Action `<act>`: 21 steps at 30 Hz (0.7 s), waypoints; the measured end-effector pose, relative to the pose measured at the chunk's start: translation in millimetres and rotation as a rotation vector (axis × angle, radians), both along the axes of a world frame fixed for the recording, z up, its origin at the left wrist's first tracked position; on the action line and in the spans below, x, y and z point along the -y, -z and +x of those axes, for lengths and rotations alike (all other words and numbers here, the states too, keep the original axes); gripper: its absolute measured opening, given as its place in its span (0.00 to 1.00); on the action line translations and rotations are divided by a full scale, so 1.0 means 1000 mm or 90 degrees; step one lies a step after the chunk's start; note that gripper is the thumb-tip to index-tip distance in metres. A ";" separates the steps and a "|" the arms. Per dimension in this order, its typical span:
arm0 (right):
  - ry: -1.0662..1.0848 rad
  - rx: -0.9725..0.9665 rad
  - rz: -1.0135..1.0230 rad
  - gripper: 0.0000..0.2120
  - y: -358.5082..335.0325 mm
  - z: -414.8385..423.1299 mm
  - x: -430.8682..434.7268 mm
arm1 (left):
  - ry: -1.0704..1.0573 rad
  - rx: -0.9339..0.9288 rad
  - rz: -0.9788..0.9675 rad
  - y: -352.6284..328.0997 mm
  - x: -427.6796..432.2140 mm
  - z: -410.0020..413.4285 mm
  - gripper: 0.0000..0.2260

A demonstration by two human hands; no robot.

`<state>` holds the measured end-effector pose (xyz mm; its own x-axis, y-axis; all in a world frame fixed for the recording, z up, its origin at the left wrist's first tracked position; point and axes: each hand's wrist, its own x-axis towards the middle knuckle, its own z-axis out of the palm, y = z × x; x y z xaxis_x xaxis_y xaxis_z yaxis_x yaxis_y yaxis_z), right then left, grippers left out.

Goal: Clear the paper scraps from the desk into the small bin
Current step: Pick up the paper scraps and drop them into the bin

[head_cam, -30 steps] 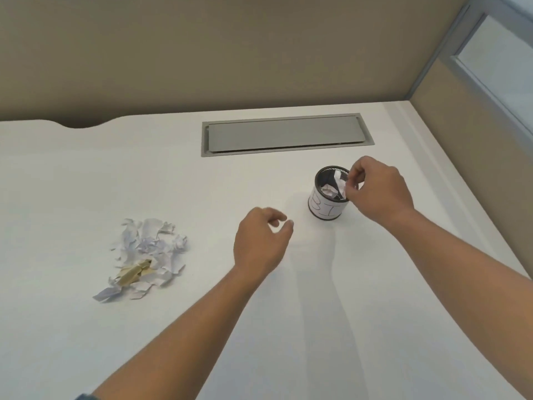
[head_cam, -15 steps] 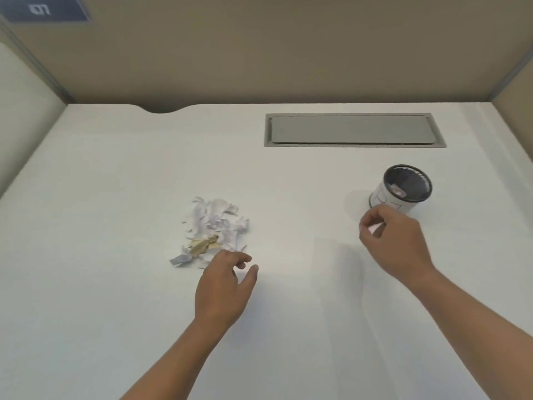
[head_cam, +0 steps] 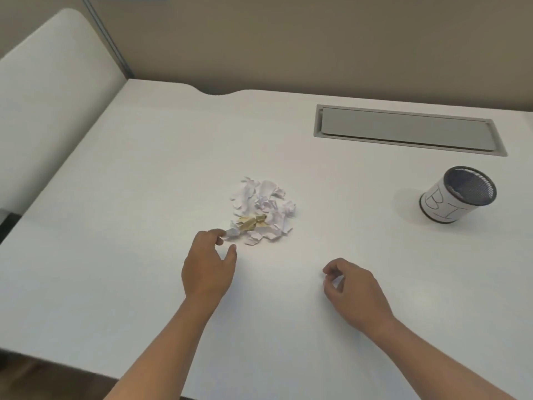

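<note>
against left grip (head_cam: 207, 268) lie paper scraps (head_cam: 264, 209).

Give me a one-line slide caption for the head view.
Left hand touches the nearest scrap of the paper pile; right hand loosely curled, empty; small bin stands at far right.

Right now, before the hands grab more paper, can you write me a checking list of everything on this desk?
Surface: white desk, with a grey flap set into it, shut.
Job's things: paper scraps heaped mid-desk, one tan piece among the white; small bin upright to the right, apart from the heap.
Clutter: nothing seen.
Hands: left hand with fingers touching the heap's nearest scrap; right hand loosely curled, holding nothing.
Cables: nothing seen.
Surroundings: beige wall behind, white panel on the left.
</note>
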<state>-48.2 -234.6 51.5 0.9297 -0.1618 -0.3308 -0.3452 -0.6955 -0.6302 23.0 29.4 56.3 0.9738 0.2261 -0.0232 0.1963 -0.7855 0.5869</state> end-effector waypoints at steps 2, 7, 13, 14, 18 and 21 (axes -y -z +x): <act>-0.010 0.004 -0.007 0.06 -0.002 0.005 -0.006 | -0.015 -0.009 0.002 0.001 -0.006 0.005 0.17; -0.024 0.014 -0.016 0.05 -0.007 0.015 -0.018 | 0.019 -0.032 0.029 0.008 -0.013 0.020 0.19; -0.041 0.028 -0.020 0.05 -0.012 0.028 -0.029 | 0.052 -0.082 0.076 0.011 -0.014 0.031 0.12; -0.047 0.031 -0.024 0.04 -0.013 0.031 -0.031 | 0.053 -0.089 0.081 0.011 -0.014 0.032 0.11; -0.071 0.042 -0.041 0.05 -0.019 0.044 -0.038 | 0.049 -0.084 0.074 0.007 -0.017 0.030 0.07; -0.094 0.053 -0.063 0.07 -0.021 0.056 -0.044 | 0.019 -0.051 0.035 -0.002 -0.019 0.020 0.06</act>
